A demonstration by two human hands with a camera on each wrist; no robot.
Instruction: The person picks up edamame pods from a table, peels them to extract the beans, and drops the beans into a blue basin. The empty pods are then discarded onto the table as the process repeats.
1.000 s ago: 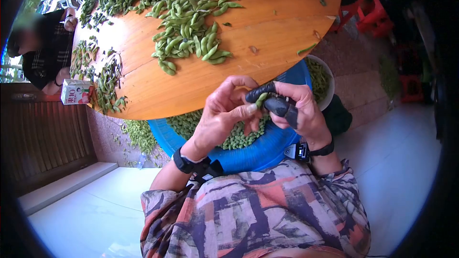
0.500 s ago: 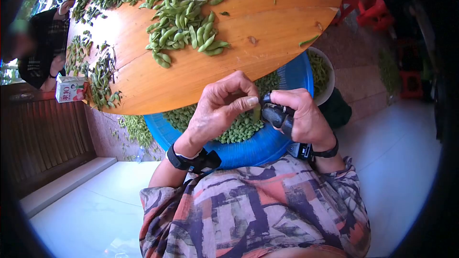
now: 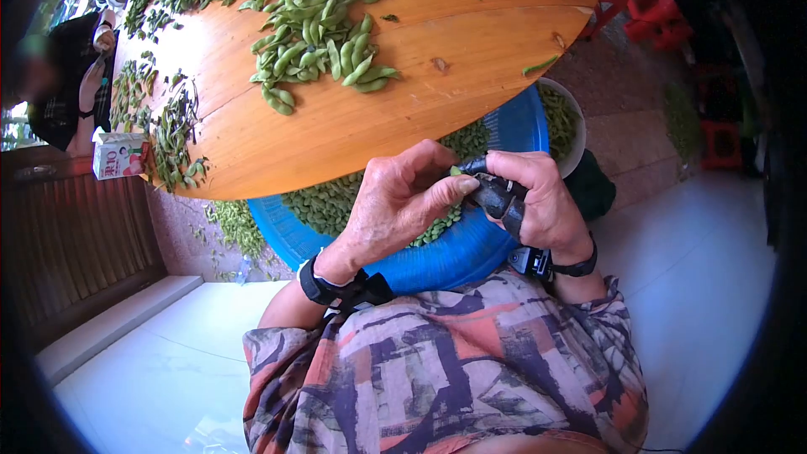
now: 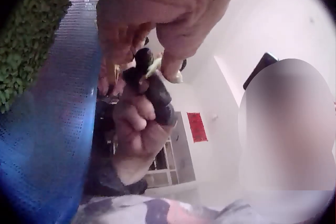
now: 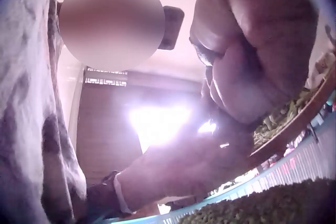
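Note:
A green pod (image 4: pixel 153 68) is held between the two hands, over the near part of a blue basket (image 3: pixel 429 267) of shelled green beans (image 3: pixel 328 206). My left hand (image 3: pixel 395 197) pinches the pod between thumb and fingers. The right hand (image 3: pixel 530 193), with black coverings on its thumb and finger, grips the pod's other side; those coverings (image 4: pixel 157 95) also show in the left wrist view. Only a small green bit of the pod shows in the head view. In the right wrist view the pod is hidden behind the fingers.
Pods (image 3: pixel 315 34) are heaped on the wooden table (image 3: pixel 471 59), with a carton (image 3: pixel 120 155) at its left edge. A white bowl (image 3: pixel 577 122) of pods or shells stands right of the basket. Red stools (image 3: pixel 656 8) are farther right. Another person (image 3: pixel 71 84) sits at the left.
Both hands have drawn together around the pod, and its visible part has become smaller. The table and its pods have shifted slightly left and up in the head view. The other person's arm has moved.

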